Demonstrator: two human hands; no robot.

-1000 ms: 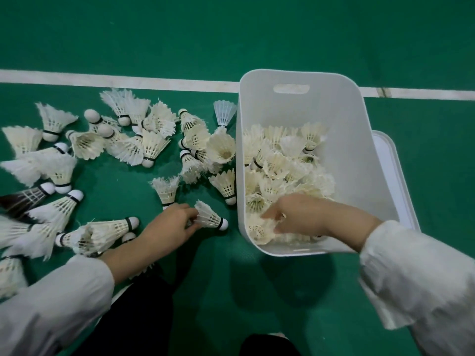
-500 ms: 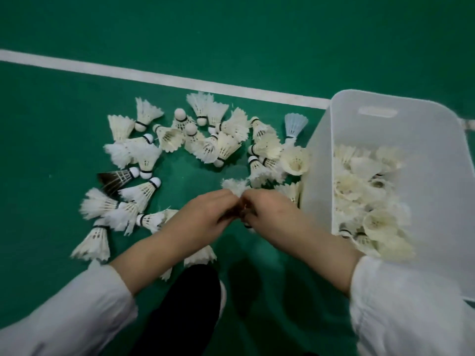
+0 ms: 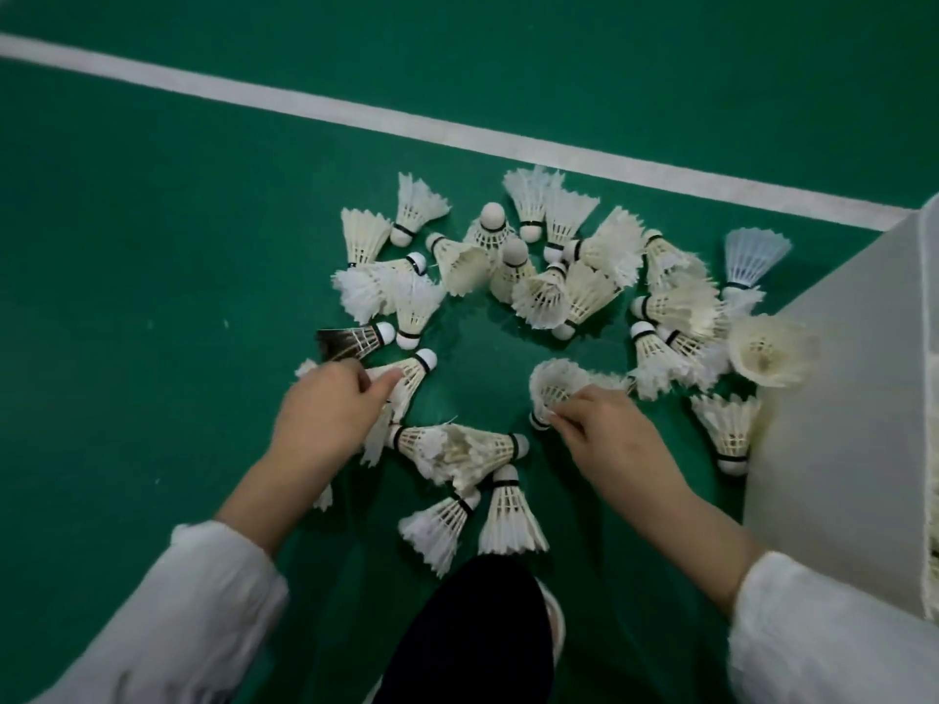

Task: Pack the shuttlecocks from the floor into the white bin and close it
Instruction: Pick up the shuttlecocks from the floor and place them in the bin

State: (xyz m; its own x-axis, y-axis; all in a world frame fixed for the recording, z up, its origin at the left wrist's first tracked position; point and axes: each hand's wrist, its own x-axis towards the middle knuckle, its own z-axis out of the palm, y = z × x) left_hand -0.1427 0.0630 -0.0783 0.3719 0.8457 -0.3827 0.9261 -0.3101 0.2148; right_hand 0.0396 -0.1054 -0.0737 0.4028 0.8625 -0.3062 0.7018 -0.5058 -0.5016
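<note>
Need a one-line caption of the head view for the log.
Left hand pinches one shuttlecock, right hand another shuttlecock, amid the pile on the green floor beside the white bin.

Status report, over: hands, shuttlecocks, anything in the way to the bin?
Left hand grips left shuttlecock; right hand grips right shuttlecock. Pile on floor, unpacked. Bin at right, only loose shuttlecocks before it.

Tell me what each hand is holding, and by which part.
The left hand grips a white shuttlecock by its feather skirt, cork pointing away. The right hand pinches a second shuttlecock low down, near its cork base.
</note>
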